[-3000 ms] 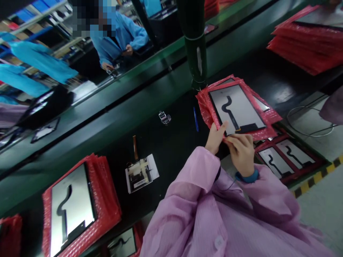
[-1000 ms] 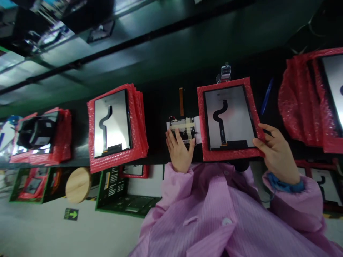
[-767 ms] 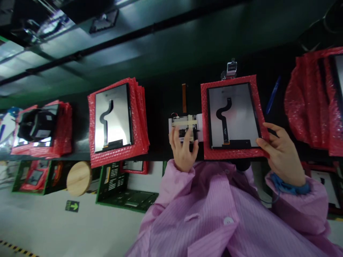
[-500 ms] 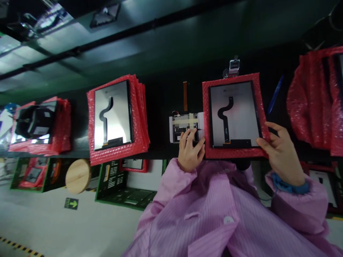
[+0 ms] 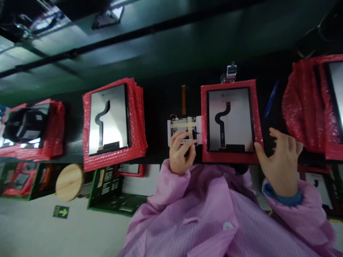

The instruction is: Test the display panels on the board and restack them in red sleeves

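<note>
My left hand (image 5: 181, 154) is over the near edge of a small device (image 5: 183, 125) with a circuit board and pale tape across it. Its fingers are bent but apart, and nothing shows in them. To the right lies a display panel (image 5: 238, 119) with a black curved flex cable (image 5: 221, 121), on a red bubble-wrap sheet (image 5: 225, 157). My right hand (image 5: 281, 157) is open beside this sheet, thumb close to its lower right corner and fingers spread above the dark bench. An orange flex strip (image 5: 183, 100) lies beyond the small device.
A stack of red bubble-wrap sheets (image 5: 138, 125) topped by another display panel (image 5: 115, 121) stands left; more red wrap (image 5: 300, 107) is at far right. A blue pen (image 5: 271, 99) and metal fixture (image 5: 230, 73) lie near. Below are a green crate (image 5: 93, 192) and round wooden stool (image 5: 69, 182).
My right hand has let go of the red sheet's right edge and moved slightly right, fingers spreading. My left hand has drawn left, away from the sheet's left edge. The view has shifted slightly.
</note>
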Available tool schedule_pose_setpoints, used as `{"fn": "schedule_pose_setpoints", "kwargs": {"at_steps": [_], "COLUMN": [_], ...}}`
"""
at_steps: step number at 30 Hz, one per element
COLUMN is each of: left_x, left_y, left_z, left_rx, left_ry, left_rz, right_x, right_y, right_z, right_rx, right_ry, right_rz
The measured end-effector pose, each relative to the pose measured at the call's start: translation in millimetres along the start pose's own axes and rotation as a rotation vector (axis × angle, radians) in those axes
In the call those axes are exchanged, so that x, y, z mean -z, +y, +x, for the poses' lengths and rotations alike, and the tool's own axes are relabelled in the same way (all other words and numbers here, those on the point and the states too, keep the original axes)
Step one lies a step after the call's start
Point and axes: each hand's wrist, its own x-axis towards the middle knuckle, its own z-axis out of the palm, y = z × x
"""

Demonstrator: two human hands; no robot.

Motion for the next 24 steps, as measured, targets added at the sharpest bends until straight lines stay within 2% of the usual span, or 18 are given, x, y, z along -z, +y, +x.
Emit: {"fn": "schedule_pose_setpoints", "kwargs": {"at_steps": [2,4,7,9,13,17,19,21,24], "left_x": [1.0,-8.8,-37.6,-56.1,-73.3,-71.8,-70.2,-69.0,-66.5], "left_y": [-14,-36,-71,-88,-101,-105,-105,-105,-102], "left_z": [31,67,110,126,130,125,125,126,129], "left_rx": [0.051,0.138,0.281,0.342,0.335,0.400,0.444,0.473,0.511], "left_ry": [0.011,-0.004,-0.067,-0.114,-0.093,-0.034,0.006,0.054,0.085], "left_rz": [0.044,0.090,0.147,0.149,0.062,-0.102,-0.193,-0.264,-0.335], "right_x": [5,4,-15,-34,-58,-55,-51,-50,-56], "right_y": [-3,-7,-6,1,19,13,1,-11,-23], "right_z": [17,42,83,104,125,131,135,139,140], "right_rx": [0.134,0.233,0.272,0.260,0.277,0.346,0.376,0.380,0.377], "right_ry": [-0.020,-0.123,-0.293,-0.399,-0.591,-0.620,-0.583,-0.486,-0.353], "right_rz": [0.020,0.058,0.011,-0.024,-0.018,-0.111,-0.183,-0.211,-0.120]}}
